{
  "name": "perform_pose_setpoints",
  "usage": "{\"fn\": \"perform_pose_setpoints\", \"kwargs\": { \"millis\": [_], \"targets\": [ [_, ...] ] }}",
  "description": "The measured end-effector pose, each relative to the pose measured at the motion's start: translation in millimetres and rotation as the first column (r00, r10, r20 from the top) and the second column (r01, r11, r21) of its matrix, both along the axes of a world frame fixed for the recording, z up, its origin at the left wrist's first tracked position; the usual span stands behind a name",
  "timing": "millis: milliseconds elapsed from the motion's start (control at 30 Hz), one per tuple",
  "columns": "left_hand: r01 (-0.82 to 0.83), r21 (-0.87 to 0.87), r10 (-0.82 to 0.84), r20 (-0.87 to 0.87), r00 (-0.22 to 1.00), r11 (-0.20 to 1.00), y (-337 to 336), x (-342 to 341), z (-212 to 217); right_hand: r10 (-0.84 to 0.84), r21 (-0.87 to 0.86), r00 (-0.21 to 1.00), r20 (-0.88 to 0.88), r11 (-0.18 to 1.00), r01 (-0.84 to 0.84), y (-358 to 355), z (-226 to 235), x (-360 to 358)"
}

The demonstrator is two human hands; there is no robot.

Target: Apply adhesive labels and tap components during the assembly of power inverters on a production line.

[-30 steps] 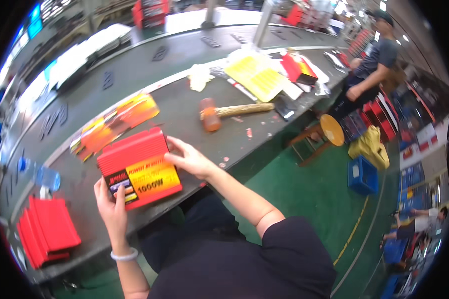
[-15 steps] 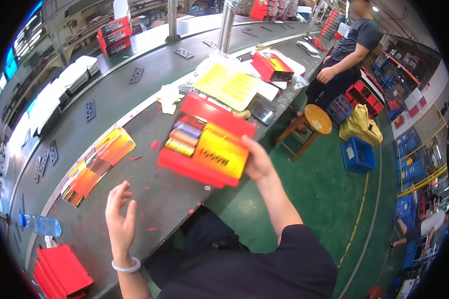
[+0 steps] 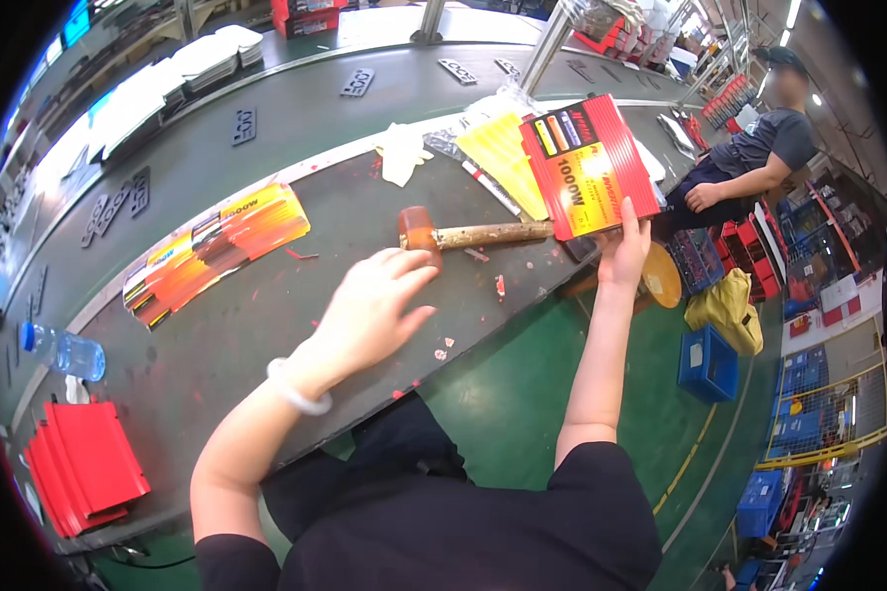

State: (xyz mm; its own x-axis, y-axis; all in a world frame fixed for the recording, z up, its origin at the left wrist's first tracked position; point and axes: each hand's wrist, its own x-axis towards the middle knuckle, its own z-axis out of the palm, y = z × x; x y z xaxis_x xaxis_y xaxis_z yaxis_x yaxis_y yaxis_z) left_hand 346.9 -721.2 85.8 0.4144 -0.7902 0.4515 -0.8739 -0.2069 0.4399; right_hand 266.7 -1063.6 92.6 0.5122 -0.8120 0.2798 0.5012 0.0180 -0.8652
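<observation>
At the counter's (image 3: 217, 384) left end I see a stack of red panels (image 3: 89, 458), with a water bottle (image 3: 74, 355) just beyond. Their visible faces are plain, so I'd judge them unfinished. Next come overlapping orange printed sheets (image 3: 227, 231), flat and seemingly unused. The left hand (image 3: 375, 305) reaches over the middle, its grip spread and holding nothing; the fingers are right beside the head of a mallet (image 3: 493, 235), though I can't tell if they touch it. Past that are a pale glove (image 3: 401, 153) and a yellow sheet (image 3: 503, 158). Farther right, partly covering the sheet, is the red case (image 3: 586, 172), tilted up, the right hand's (image 3: 623, 251) grip pinching its lower edge. It already wears its printed front, so that much looks done; what's left seems to be setting it down, as I can't see it resting on anything.
</observation>
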Motion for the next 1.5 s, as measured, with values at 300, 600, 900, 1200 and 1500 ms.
{"fn": "perform_pose_setpoints", "kwargs": {
  "millis": [300, 600, 900, 1200, 1500],
  "targets": [
    [-0.018, 0.138, 0.012, 0.043, 0.999, 0.99, -11.3, -2.0, -30.3, 0.085, -0.227, 0.993, 0.079, 0.972, -0.065, 14.9, 0.0, 47.2],
    [-0.148, 0.021, 0.149, -0.062, 0.987, 0.989, 56.2, -29.4, -1.4, 0.068, -0.473, 0.995, -0.079, 0.876, -0.097, 53.6, -61.2, 114.8],
    [-0.271, -0.046, 0.265, -0.1, 0.959, 0.962, 82.1, -39.0, -9.8, 0.074, -0.488, 0.995, -0.073, 0.867, -0.101, 63.6, -54.5, 120.3],
    [-0.211, 0.265, 0.144, 0.25, 0.958, 0.941, -99.2, 45.1, -43.5, -0.008, -0.317, 0.988, 0.154, 0.947, 0.057, 51.4, -12.4, 88.3],
    [0.008, 0.393, -0.18, 0.402, 0.898, 0.92, -85.1, 87.7, -40.2, -0.004, -0.237, 0.994, 0.109, 0.971, 0.03, 14.2, -17.7, 22.4]
  ]
}}
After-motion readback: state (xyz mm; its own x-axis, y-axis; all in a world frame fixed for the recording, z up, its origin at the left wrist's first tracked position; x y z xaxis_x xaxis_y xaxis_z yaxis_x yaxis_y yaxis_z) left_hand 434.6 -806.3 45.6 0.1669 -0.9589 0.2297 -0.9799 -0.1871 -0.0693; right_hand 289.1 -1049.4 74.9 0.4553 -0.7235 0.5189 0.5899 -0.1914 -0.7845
